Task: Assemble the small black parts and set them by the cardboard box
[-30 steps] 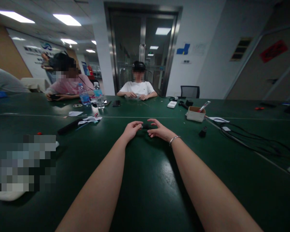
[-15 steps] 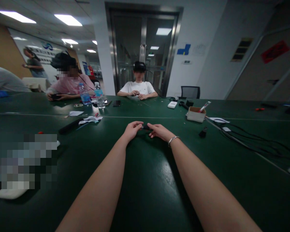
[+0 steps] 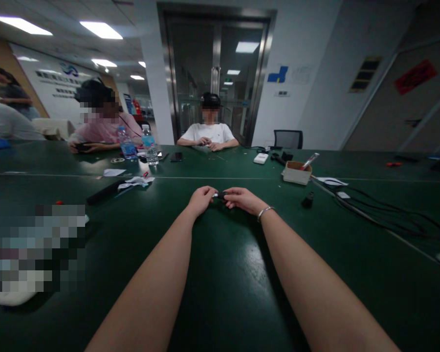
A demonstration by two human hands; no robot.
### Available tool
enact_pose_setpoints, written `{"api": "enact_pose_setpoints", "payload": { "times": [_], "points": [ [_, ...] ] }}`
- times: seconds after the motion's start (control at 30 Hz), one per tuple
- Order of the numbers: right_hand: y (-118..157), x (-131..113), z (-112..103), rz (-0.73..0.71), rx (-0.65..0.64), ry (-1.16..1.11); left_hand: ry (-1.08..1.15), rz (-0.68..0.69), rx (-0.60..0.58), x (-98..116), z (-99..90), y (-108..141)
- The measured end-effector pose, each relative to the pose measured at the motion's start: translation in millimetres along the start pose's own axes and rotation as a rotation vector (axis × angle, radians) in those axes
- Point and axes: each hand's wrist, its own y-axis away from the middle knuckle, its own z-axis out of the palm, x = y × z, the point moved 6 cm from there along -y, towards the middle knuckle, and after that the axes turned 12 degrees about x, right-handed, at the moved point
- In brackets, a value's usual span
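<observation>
Above the green table (image 3: 220, 274), at mid-frame, both hands meet around a small dark object (image 3: 221, 195) with a light, silvery end on its left. My left hand (image 3: 202, 199) pinches that light end between thumb and fingers. The dark end is gripped by my right hand (image 3: 242, 199), its fingers curled; a silver bracelet (image 3: 266, 213) circles the wrist. Fingers partly cover the object, and its exact kind is too small to tell. A separate small black piece (image 3: 308, 199) lies to the right of my right hand.
An open box (image 3: 297, 175) and black cables (image 3: 385, 208) are at the right. A black tube-like item (image 3: 106, 191), papers (image 3: 136, 182) and bottles (image 3: 150, 147) are at the left. Two people sit across the table; a blurred pale object is near left.
More of the light end shows between my hands, and my right fingers have curled in closer. In the background, a standing person has shifted left.
</observation>
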Motion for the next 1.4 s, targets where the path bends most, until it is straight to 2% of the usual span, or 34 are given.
{"api": "enact_pose_setpoints", "payload": {
  "times": [0.13, 0.4, 0.87, 1.0, 1.2, 1.4],
  "points": [
    [1.5, 0.0, -1.7, 0.003, 0.008, -0.026, -0.129, -0.018, -0.031, -4.3, 2.8, 1.6],
    [2.0, -0.7, -3.0, 0.008, 0.05, -0.05, 0.066, -0.037, -0.025, -7.2, 5.6, -0.9],
    [1.7, -0.2, -4.6, 0.016, 0.066, -0.067, 0.138, -0.062, -0.019, -3.6, 6.6, 1.7],
    [2.0, 0.1, -4.3, 0.013, 0.063, -0.052, 0.029, -0.076, 0.025, -1.3, -0.5, 3.6],
    [3.6, -1.0, -1.7, -0.015, 0.014, -0.015, -0.279, 0.029, 0.103, 9.7, -11.4, 7.1],
    [3.4, -1.3, -1.2, -0.015, 0.011, -0.02, -0.277, 0.01, 0.082, 8.6, -9.0, 6.6]
  ]
}}
